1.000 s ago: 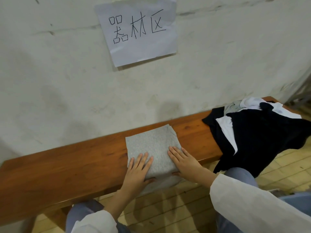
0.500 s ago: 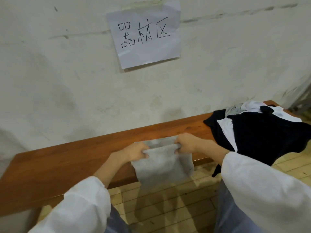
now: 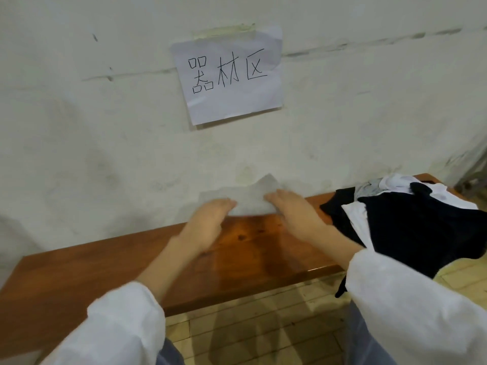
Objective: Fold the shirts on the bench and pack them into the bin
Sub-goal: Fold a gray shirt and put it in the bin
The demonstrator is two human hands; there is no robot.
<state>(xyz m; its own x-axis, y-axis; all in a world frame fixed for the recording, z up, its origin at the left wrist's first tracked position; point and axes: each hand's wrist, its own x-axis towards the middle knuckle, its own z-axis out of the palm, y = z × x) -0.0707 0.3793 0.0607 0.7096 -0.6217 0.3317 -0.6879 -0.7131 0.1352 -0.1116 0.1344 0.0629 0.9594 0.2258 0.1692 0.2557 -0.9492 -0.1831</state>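
A small folded grey shirt [image 3: 247, 200] is lifted off the wooden bench [image 3: 105, 275] and hangs blurred in front of the wall. My left hand [image 3: 210, 219] holds its left edge and my right hand [image 3: 292, 212] holds its right edge, backs of both hands towards me. A heap of unfolded shirts [image 3: 421, 227], dark navy with white and grey pieces, lies on the bench's right end and droops over its front edge. No bin is in view.
A paper sign [image 3: 229, 75] with handwritten characters is taped to the white wall behind the bench. Pale tiled floor [image 3: 263, 325] shows below the bench's front edge. My knees are at the bottom of the view.
The grey shirt lay flat under both palms, then both hands took its far edge and lifted it. It has now risen off the bench and swung up towards the wall.
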